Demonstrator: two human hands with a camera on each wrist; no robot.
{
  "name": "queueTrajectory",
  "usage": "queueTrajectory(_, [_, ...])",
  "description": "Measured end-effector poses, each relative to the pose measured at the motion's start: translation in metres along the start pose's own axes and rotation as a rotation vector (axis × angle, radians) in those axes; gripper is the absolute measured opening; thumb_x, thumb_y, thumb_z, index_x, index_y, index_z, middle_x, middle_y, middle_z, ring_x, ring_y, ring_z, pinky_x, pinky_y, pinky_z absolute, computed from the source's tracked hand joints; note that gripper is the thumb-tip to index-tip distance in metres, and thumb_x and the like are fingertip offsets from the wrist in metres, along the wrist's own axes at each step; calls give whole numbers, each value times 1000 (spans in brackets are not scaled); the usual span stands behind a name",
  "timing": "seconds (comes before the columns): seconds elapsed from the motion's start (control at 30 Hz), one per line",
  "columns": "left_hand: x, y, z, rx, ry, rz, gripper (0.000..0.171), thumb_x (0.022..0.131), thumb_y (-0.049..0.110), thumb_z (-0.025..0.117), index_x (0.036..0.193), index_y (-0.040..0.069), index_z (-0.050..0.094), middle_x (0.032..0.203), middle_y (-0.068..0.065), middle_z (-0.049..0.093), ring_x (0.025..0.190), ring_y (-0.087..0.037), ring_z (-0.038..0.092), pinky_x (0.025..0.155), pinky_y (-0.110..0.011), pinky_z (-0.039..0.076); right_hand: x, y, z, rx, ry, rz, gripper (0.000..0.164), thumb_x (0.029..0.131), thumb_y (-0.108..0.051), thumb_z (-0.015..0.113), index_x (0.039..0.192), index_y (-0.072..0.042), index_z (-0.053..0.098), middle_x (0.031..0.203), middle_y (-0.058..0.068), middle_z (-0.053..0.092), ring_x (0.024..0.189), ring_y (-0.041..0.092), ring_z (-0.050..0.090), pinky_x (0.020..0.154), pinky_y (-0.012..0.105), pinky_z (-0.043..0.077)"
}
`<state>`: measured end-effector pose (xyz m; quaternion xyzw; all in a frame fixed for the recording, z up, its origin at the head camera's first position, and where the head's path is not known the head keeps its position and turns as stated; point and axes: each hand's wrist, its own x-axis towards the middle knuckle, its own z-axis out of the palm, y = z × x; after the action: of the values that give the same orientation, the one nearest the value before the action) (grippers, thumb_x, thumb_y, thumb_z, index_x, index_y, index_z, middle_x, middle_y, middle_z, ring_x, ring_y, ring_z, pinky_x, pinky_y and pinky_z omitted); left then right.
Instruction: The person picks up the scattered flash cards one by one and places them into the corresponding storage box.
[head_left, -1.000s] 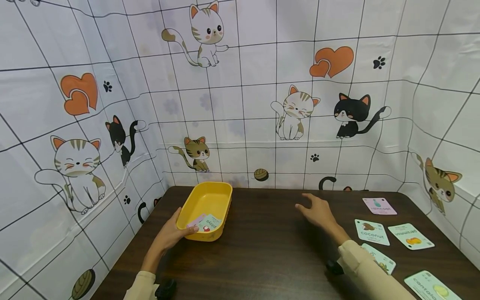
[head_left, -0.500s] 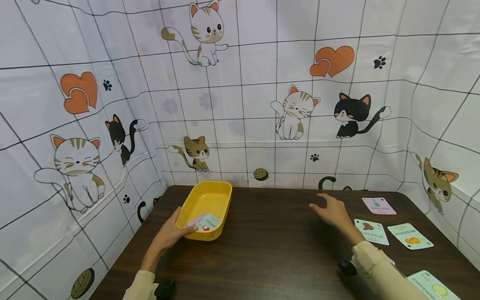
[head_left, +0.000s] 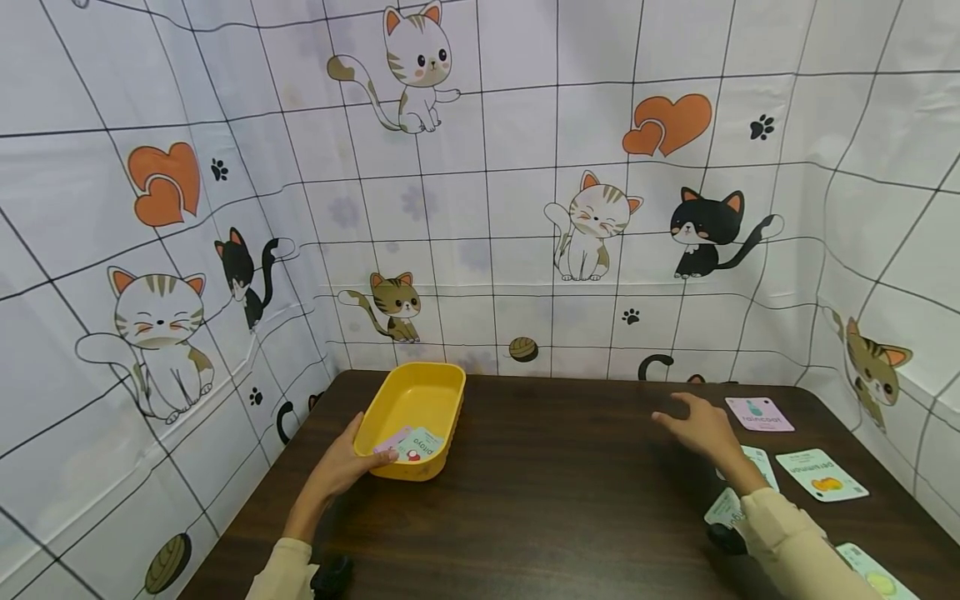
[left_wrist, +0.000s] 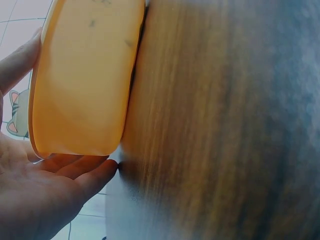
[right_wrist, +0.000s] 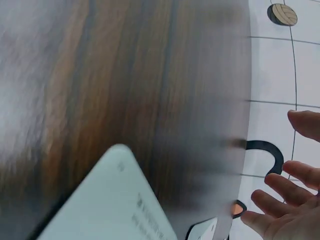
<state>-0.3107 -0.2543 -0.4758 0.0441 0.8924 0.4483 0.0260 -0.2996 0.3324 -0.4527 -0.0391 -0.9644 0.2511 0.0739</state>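
My left hand [head_left: 341,462] grips the near left corner of a yellow plastic tray [head_left: 420,400], thumb over the rim. In the left wrist view its fingers [left_wrist: 92,177] reach around the end of the tray [left_wrist: 82,75]. Inside the tray lie a lilac card and a pale green picture card [head_left: 422,442]. My right hand [head_left: 701,429], fingers spread and holding nothing, is over the right side of the table, just left of a lilac raincoat card [head_left: 760,414]. Its forearm partly hides the coconut card [head_left: 763,467] and another green card [head_left: 723,507].
A card with an orange fruit [head_left: 822,475] lies at the right, and a melon card [head_left: 877,575] sits nearer the front, partly behind the sleeve. White cloth walls [head_left: 510,208] printed with cats surround the dark wooden table [head_left: 540,475] at the back and sides.
My right hand has moved to the right, towards the cards, and its forearm now covers more of the coconut card. My left hand and the tray have stayed in place.
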Motion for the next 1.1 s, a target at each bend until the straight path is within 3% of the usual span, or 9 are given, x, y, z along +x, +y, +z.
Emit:
queueTrajectory(0.2, [0, 0, 0, -8, -1, 5, 118, 89, 42, 82, 171, -3, 10, 169, -33, 34, 134, -37, 54, 125, -63, 36, -3, 10, -8, -20, -21, 5, 73, 104, -41, 66, 150, 13, 48, 150, 48, 44, 133, 70, 47, 101, 77, 46])
queueTrajectory(0.77, [2, -2, 1, -2, -5, 12, 120, 88, 44, 83, 171, -3, 10, 170, -33, 31, 134, -36, 53, 125, -63, 36, -17, 44, -19, -45, -31, 13, 78, 102, -43, 68, 145, 19, 47, 149, 50, 44, 132, 71, 45, 101, 76, 46])
queueTrajectory(0.97, [3, -3, 1, -5, 6, 37, 112, 89, 43, 84, 170, 3, 19, 150, -25, 56, 120, -28, 59, 115, -53, 46, -21, 53, -25, -51, -70, 8, 81, 99, -43, 72, 142, 22, 49, 146, 51, 46, 130, 71, 46, 100, 76, 46])
queueTrajectory(1.1, [3, -4, 1, 1, 14, 40, 111, 90, 43, 84, 171, 5, 20, 144, -21, 60, 115, -24, 60, 111, -49, 48, -23, 60, -27, -53, -107, 15, 85, 96, -44, 77, 141, 23, 50, 143, 51, 49, 129, 70, 47, 99, 76, 46])
